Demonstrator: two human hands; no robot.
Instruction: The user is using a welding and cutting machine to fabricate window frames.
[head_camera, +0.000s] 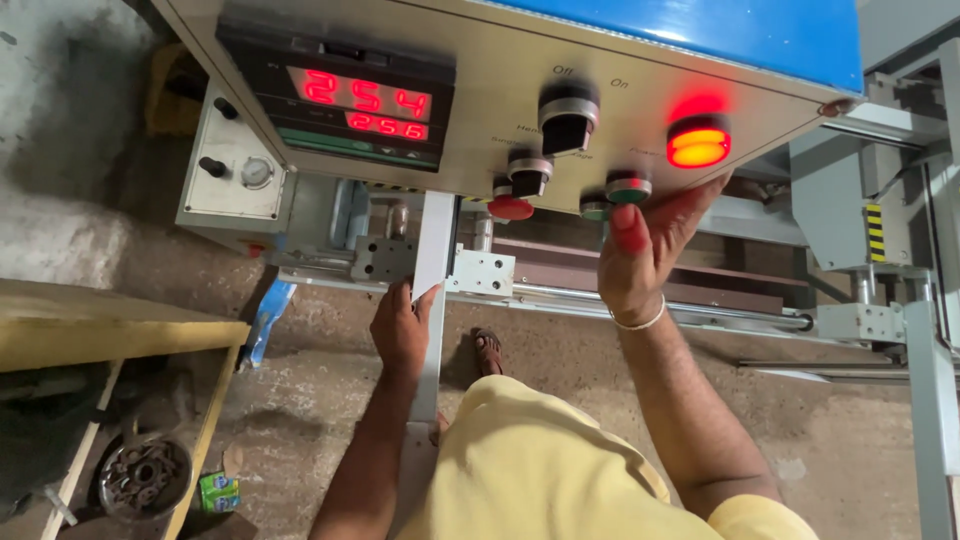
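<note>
The person looks to be working the machine's control panel: the right hand is raised, fingers loosely spread and holding nothing, fingertips at the green push button on the panel's lower edge, just below the lit orange lamp. The left hand, arm stretched forward and down, grips the grey upright post under the panel. A firm, straight press on that button seems the move called for.

panel top cropped, right hand fingertips hidden behind buttons
</note>
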